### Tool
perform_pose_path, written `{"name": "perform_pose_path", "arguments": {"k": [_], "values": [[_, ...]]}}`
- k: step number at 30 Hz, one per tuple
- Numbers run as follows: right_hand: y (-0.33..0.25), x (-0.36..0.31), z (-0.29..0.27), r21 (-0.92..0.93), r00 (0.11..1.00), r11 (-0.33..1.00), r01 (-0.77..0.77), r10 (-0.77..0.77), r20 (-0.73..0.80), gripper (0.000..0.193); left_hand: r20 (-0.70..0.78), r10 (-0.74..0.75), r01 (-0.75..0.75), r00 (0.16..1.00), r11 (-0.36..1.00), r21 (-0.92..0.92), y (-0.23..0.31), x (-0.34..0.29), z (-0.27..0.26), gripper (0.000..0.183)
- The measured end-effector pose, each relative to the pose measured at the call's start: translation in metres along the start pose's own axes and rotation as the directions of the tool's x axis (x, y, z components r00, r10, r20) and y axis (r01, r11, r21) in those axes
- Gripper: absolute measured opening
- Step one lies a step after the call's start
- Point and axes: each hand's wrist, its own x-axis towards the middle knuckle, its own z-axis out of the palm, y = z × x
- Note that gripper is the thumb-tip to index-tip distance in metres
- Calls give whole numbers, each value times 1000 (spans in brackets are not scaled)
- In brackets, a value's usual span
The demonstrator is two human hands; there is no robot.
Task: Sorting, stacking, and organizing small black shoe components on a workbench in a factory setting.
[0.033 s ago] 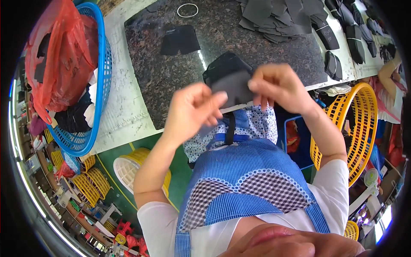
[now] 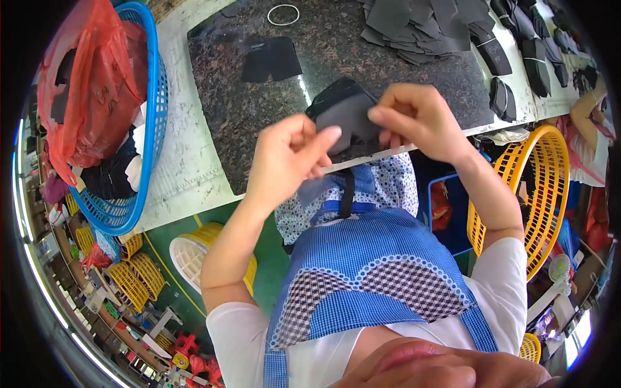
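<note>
At mid-frame, the left hand and right hand pinched a dark fabric piece between their fingers, over the worktop edge. Beyond lay a black piece, then a grey stack at upper right.

two hands, one blue basket, one red bag, one white ring.

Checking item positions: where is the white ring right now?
In the head view, the white ring lies at the top on the dark stone slab, left of the pile of grey pieces.
</note>
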Motion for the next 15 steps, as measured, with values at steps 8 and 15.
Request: {"name": "perform_pose_path", "arguments": {"k": [8,15], "values": [[16,25,-2,-172,997,985,25,-36,-62,23,-70,0,9,998,991,135,-14,19,8,40],[26,28,5,-314,982,947,65,-118,-151,25,-39,124,-65,991,727,684,1,27,3,34]]}}
